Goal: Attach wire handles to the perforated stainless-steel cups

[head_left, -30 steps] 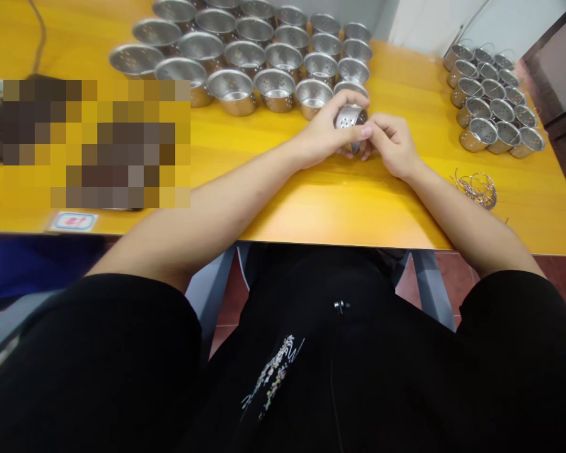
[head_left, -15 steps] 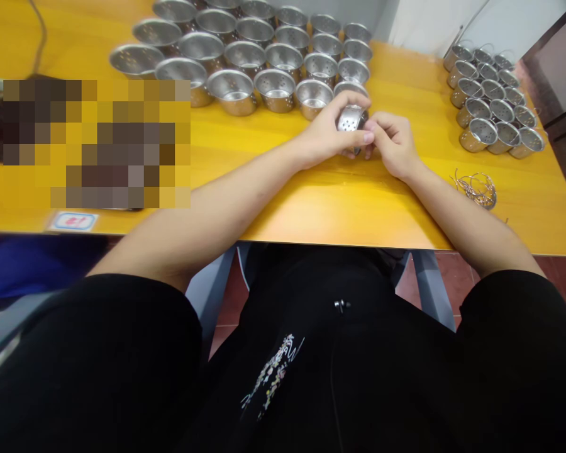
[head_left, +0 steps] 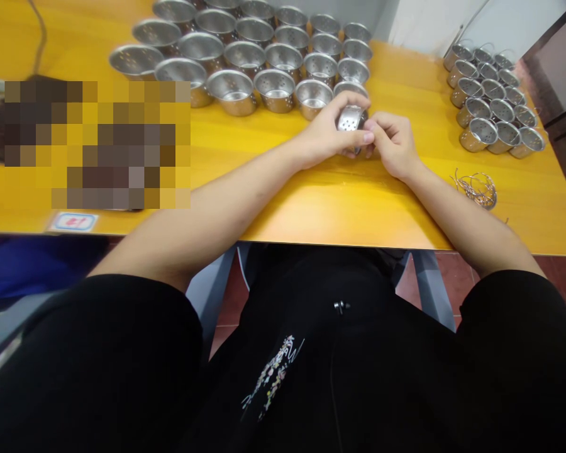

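My left hand (head_left: 332,129) is wrapped round a small perforated metal cup (head_left: 351,121), tilted on its side above the yellow table (head_left: 273,195). Fingers curl over its far side and the thumb lies along the near side. Against the cup's right edge, my right hand (head_left: 393,141) is closed in a pinch, its thumb close to the left thumb tip. Whatever sits between those right fingertips is too small or hidden to name. Just beyond the hands stand rows of similar perforated cups (head_left: 274,88), open side up.
More perforated cups with thin wire handles (head_left: 482,133) stand in rows at the right. Nearer me lies a tangle of curved wires (head_left: 478,190). A label card (head_left: 74,221) is at the left front edge, below a pixelated area. A dark cable (head_left: 40,38) runs at the far left.
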{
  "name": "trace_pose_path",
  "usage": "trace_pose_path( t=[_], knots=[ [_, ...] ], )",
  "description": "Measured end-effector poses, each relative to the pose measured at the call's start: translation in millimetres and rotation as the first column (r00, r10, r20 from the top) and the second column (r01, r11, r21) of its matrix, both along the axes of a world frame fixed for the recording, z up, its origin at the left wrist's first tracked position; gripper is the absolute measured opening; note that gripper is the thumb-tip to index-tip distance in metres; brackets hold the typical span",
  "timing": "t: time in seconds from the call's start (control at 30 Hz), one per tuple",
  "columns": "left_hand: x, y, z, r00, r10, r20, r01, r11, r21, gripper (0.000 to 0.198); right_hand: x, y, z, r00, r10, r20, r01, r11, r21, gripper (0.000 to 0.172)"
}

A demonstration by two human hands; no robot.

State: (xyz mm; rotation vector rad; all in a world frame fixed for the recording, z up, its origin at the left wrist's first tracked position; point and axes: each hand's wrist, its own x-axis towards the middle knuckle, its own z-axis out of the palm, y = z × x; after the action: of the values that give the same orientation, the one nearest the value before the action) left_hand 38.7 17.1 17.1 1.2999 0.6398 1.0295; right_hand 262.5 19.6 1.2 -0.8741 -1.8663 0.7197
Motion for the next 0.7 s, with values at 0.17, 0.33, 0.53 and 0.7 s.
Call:
trace_pose_path(
  t=[0.17,0.33,0.53,0.7],
  knots=[
    [-1.9,1.2,-1.7,1.000,-0.018,0.008,0.018,1.000,0.001,0.078,2.2,0.4,-0.8,0.999,0.011,0.035,-0.012,1.000,0.027,0.087],
    [-2.5,0.2,-1.9,0.999,-0.037,0.020,0.037,0.999,0.014,0.077,2.2,3.8,-3.4,0.999,0.020,0.039,-0.021,1.000,0.022,0.089],
    [-1.2,-0.5,-1.5,1.000,-0.014,0.006,0.014,1.000,0.006,0.072,2.7,4.6,-3.8,0.999,0.045,0.018,-0.045,0.999,0.021,0.089],
    [-0.8,0.6,-1.0,1.000,-0.005,-0.017,0.005,1.000,0.024,0.072,5.1,8.2,-7.7,0.998,0.046,0.037,-0.047,0.999,0.022,0.089]
  ],
)
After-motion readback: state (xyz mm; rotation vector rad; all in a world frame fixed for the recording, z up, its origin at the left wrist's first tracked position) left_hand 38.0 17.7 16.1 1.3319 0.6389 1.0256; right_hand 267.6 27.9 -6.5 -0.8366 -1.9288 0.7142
